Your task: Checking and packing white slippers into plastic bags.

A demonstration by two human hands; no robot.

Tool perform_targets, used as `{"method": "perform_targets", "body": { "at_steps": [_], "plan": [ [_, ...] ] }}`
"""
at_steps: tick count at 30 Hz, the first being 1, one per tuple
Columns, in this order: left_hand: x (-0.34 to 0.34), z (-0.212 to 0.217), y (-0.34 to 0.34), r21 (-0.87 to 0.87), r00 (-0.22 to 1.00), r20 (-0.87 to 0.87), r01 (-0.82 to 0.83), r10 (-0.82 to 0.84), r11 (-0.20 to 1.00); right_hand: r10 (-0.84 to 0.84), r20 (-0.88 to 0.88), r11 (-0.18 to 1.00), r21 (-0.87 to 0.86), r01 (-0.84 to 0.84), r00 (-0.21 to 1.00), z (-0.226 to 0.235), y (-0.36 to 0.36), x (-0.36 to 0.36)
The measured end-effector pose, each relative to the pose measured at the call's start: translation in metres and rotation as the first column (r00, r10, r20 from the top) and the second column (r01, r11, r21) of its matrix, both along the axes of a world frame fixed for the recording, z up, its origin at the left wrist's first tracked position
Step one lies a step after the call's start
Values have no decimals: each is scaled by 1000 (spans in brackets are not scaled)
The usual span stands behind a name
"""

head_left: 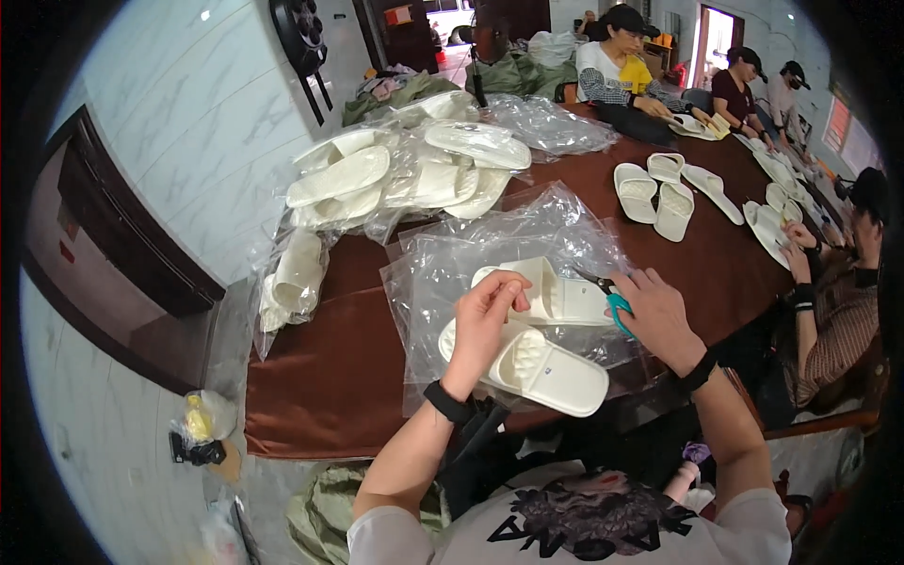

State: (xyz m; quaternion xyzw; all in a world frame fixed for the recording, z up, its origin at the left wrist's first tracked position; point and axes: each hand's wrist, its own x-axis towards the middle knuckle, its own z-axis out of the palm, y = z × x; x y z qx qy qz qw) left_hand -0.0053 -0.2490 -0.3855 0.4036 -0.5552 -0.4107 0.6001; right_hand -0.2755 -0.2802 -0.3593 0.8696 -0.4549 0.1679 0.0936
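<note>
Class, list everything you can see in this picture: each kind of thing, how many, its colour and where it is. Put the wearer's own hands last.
Cream foam slippers: two, under the hands, on clear bags.
Teal-handled scissors: one, in the right grip.
Clear plastic bags: several, spread on the near table.
Bagged cream slippers: a pile, count unclear, far left.
Loose cream slippers: about four, mid table.
Brown cloth-covered table: one.
Seated co-workers: several, far and right sides.
Left hand: touching the far slipper's strap.
Right hand: holding the scissors.
</note>
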Motion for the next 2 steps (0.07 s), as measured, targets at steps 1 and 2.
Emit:
{"method": "perform_targets", "body": {
  "at_steps": [1, 2],
  "plan": [
    [2, -2, 2, 19, 1000, 30, 1, -2, 1000, 13, -39, 1000, 6, -12, 999, 2, 0, 2],
    [4, -2, 0, 32, 998, 60, 13, -15, 999, 19, -28, 1000, 24, -18, 999, -1, 1, 7]
  ]
}}
